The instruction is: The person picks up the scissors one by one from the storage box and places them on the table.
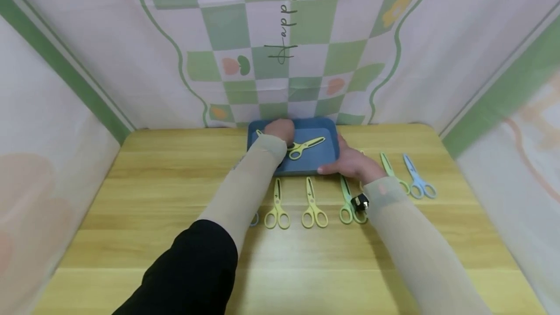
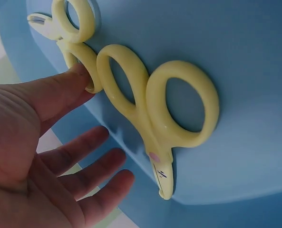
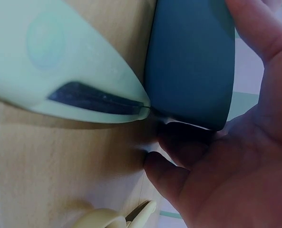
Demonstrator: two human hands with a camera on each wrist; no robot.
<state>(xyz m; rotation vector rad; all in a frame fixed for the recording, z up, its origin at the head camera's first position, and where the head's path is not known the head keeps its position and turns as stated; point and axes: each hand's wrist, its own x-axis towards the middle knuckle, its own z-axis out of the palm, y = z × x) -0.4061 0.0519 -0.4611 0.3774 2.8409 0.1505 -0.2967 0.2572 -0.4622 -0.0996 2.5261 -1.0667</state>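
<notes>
My left hand (image 1: 280, 130) reaches into the left part of a blue tray (image 1: 317, 162). In the left wrist view, its thumb and index finger pinch a handle loop of yellow scissors (image 2: 88, 21); the other fingers are spread. Beside these lie a second pair of yellow scissors (image 2: 207, 97), flat on the tray floor. The head view shows yellow scissors (image 1: 316, 141) in the middle of the tray. My right hand (image 1: 352, 159) grips the tray's right end, thumb at the front rim, fingertips bent at the lower corner in the right wrist view.
In front of the tray lie yellow scissors (image 1: 277, 191), another yellow pair (image 1: 310, 192) and green scissors (image 1: 345, 189). Farther right are green scissors (image 1: 386, 163) and blue scissors (image 1: 413, 171). My left arm partly covers a blue handle. A patterned cloth (image 1: 227, 23) hangs behind the wooden table (image 1: 175, 174).
</notes>
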